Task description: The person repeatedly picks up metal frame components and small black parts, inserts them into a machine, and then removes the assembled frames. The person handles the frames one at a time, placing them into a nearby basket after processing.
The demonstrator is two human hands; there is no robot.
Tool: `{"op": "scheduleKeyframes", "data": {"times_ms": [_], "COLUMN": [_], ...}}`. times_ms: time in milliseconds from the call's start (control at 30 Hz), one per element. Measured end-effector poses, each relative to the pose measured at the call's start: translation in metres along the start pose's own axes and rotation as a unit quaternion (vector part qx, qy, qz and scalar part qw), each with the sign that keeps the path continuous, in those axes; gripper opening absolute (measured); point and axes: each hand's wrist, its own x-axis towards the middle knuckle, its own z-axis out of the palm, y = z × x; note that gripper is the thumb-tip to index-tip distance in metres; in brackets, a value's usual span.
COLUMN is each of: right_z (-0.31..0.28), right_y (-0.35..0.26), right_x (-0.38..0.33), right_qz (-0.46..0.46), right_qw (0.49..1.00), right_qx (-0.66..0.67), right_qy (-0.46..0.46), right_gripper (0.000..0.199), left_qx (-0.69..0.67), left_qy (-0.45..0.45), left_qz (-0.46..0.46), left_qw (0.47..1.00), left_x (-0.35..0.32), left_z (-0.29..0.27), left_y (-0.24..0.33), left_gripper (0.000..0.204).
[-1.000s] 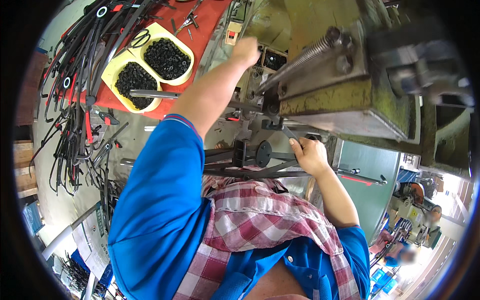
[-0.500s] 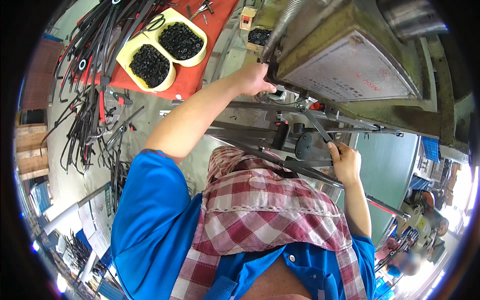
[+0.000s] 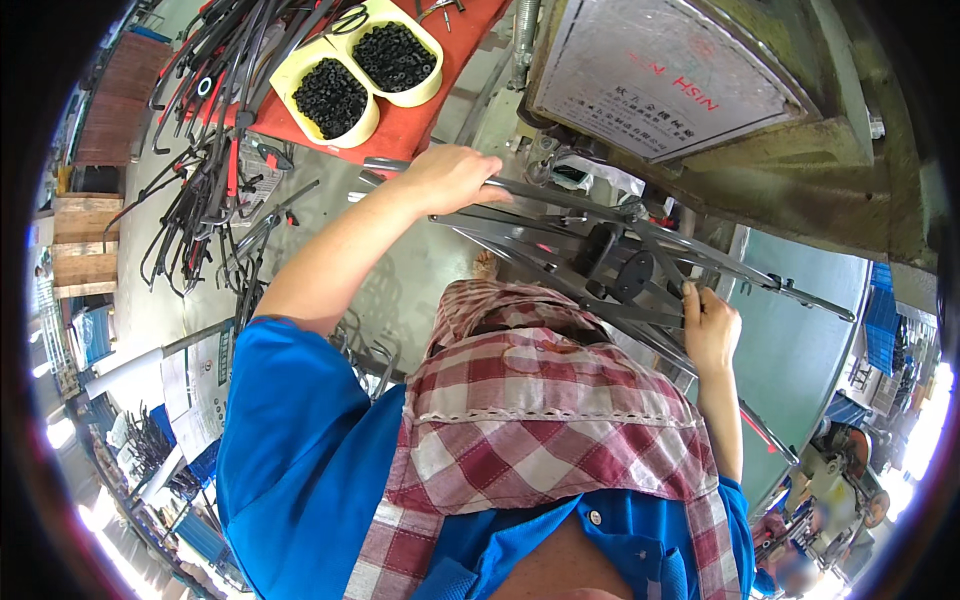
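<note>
A folded grey metal frame (image 3: pixel 560 235) of thin rods and flat bars, with two black round knobs near its middle, lies across in front of me under a big grey-green machine (image 3: pixel 720 90). My left hand (image 3: pixel 452 178) is closed around the frame's upper rod at its left end. My right hand (image 3: pixel 710 325) grips the frame's lower bars at the right. A red and white checked cloth hangs over my front, over a blue shirt.
A red table (image 3: pixel 410 125) at the upper left carries two yellow tubs (image 3: pixel 362 118) full of small black parts. Many bent dark metal rods (image 3: pixel 205 190) lie heaped on the floor at left. A wooden pallet (image 3: pixel 75 245) sits at far left. Other machines stand at lower right.
The view has swung so the machine's plate fills the upper right. My left hand has come down from the machine onto the frame's rod, and the frame sits lower. My right hand keeps its grip.
</note>
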Motion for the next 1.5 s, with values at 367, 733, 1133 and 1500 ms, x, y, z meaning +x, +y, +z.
{"op": "scheduleKeyframes", "data": {"times_ms": [367,733,1133,1500], "right_z": [-0.042,-0.026,0.009,0.034], "right_y": [0.045,0.051,0.076,-0.035], "right_x": [-0.026,-0.024,0.008,0.177], "right_qz": [0.089,0.094,0.049,-0.127], "right_qw": [0.996,0.995,0.999,0.992], "right_qx": [0.010,0.013,-0.008,0.006], "right_qy": [0.031,-0.001,-0.003,0.016], "right_gripper": [0.049,0.048,0.042,0.021], "left_qx": [-0.026,-0.251,0.058,-0.007], "left_qy": [0.219,0.114,0.320,0.084], "left_qz": [0.146,0.095,-0.151,-0.433], "left_qw": [0.964,0.957,0.934,0.898], "left_x": [0.068,0.069,0.019,-0.014], "left_z": [-0.021,-0.015,0.011,0.056], "left_y": [0.033,0.042,-0.144,-0.279], "left_gripper": [0.056,0.066,0.021,0.022]}}
